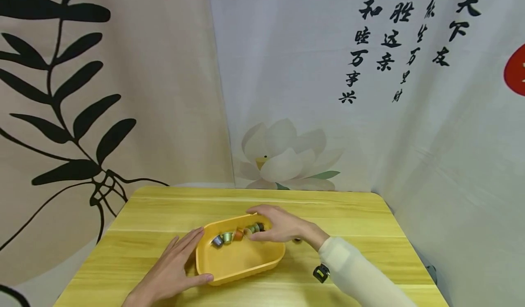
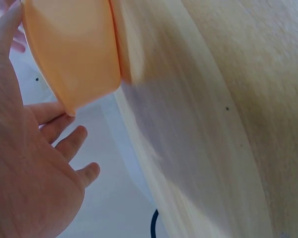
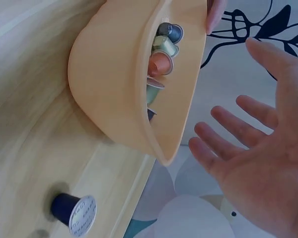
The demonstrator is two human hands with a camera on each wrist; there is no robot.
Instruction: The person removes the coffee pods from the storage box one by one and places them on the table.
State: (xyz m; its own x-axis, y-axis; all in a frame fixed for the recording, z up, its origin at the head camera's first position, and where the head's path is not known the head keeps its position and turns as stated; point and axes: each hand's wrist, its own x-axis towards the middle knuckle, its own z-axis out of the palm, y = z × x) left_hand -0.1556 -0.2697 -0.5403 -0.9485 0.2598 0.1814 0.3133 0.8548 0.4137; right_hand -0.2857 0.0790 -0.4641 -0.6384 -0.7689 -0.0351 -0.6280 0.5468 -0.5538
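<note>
A yellow plastic bin (image 1: 242, 270) sits on the wooden table between both hands. Inside it, several coffee capsules (image 1: 227, 237) lie in a row along the far wall, blue, green and orange among them. My left hand (image 1: 174, 261) spans the bin's left end with spread fingers, its fingertips (image 2: 64, 115) touching the rim at a corner. Over the bin's far right side reaches my right hand (image 1: 279, 225). In the right wrist view its fingers (image 3: 233, 126) are spread, apart from the bin, with nothing held. A dark blue capsule (image 3: 72, 210) lies on the table outside.
The wooden table (image 1: 340, 211) has its far edge against a printed curtain (image 1: 295, 84). In the head view, the loose capsule (image 1: 297, 240) is mostly hidden by the right wrist. A small black device (image 1: 321, 273) is at the right sleeve.
</note>
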